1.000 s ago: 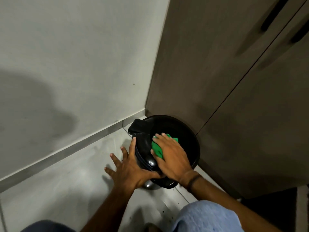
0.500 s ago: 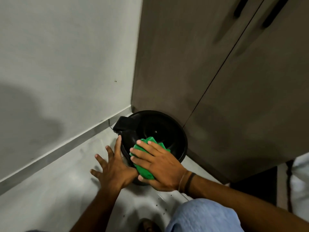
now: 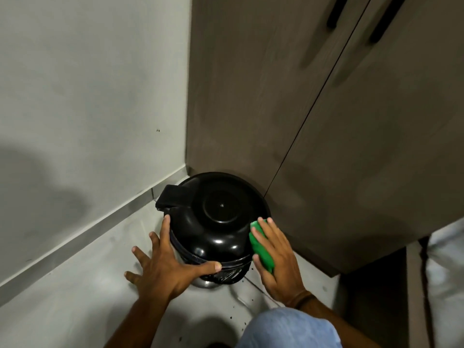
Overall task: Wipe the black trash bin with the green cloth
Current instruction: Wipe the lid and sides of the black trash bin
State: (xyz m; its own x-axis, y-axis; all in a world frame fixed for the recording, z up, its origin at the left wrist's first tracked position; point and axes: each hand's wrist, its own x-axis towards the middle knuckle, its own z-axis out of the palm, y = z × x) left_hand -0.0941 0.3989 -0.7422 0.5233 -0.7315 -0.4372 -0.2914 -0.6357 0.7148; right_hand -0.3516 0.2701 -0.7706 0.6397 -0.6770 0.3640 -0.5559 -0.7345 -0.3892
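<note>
A round black trash bin [image 3: 216,217] with a glossy domed lid stands on the floor in the corner. My left hand [image 3: 163,264] rests on its left side, fingers spread, thumb across the front below the lid. My right hand [image 3: 278,262] presses the green cloth [image 3: 261,249] against the bin's right side; the cloth shows between my fingers and the lid edge. A black liner bag peeks out under the lid at the front.
A grey wall [image 3: 88,96] with a metal skirting strip runs on the left. Brown cabinet doors [image 3: 326,134] with black handles stand right behind the bin. The pale floor [image 3: 75,297] has dark specks near my knee [image 3: 288,330].
My right hand with the cloth slid from the lid's top down its front and round to the bin's right side. My left hand stayed on the left side. The camera shifted.
</note>
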